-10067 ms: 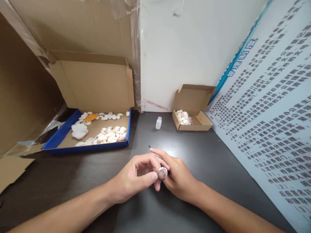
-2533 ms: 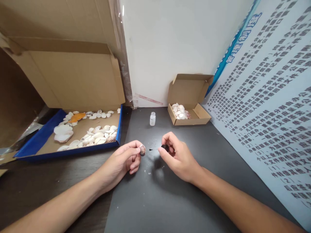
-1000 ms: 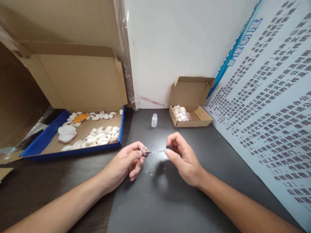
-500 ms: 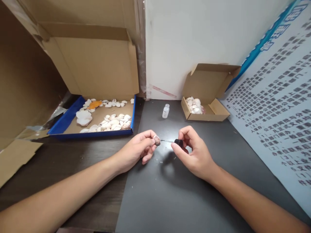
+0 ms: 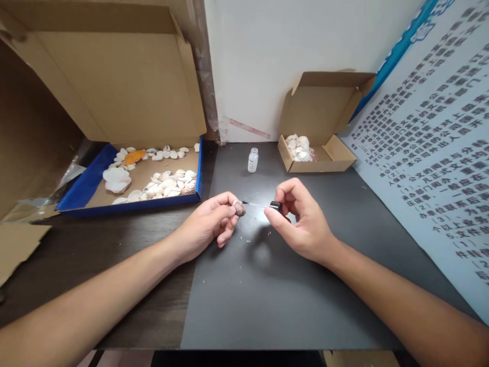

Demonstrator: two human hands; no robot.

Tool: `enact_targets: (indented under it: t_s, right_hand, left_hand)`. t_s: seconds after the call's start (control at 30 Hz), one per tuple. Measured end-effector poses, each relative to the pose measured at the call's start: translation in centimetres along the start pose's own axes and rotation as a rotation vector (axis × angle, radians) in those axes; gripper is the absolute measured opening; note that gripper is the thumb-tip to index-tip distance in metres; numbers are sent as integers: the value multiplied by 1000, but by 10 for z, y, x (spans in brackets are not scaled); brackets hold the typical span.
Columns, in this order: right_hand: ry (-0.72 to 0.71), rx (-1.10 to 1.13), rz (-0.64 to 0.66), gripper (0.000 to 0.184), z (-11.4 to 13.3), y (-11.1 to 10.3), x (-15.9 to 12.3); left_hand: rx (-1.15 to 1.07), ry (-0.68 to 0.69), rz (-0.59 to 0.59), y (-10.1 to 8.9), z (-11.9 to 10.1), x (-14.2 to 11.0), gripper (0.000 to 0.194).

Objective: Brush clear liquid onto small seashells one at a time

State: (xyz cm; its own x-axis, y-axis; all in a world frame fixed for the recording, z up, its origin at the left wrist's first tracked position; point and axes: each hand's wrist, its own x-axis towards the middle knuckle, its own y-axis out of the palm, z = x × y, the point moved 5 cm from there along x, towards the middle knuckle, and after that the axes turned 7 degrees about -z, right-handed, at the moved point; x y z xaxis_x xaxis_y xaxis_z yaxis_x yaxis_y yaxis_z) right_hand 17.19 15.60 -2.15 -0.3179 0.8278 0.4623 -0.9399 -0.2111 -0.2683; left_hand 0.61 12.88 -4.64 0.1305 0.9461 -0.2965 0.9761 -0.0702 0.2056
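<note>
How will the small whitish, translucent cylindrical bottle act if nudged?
The small whitish, translucent cylindrical bottle would probably tip if pushed near the top, since it stands taller than wide. Once down, its rounded sides could let it roll on the flat dark grey mat. The mouth looks uncapped, so any contents might spill.

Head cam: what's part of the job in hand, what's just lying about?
In the job:
brown shell, left hand
black-capped brush, right hand
uncapped bottle, probably

Apparently lying about:
blue-sided box
small carton
shells in both
cardboard scrap
</note>
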Motion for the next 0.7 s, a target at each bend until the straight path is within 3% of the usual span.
enact_targets:
  t_s: [0.7]
  right_hand:
    - [-15, -15, 37, 13, -2, 0, -1]
  left_hand:
    - [-17, 3, 4, -2, 1, 0, 12]
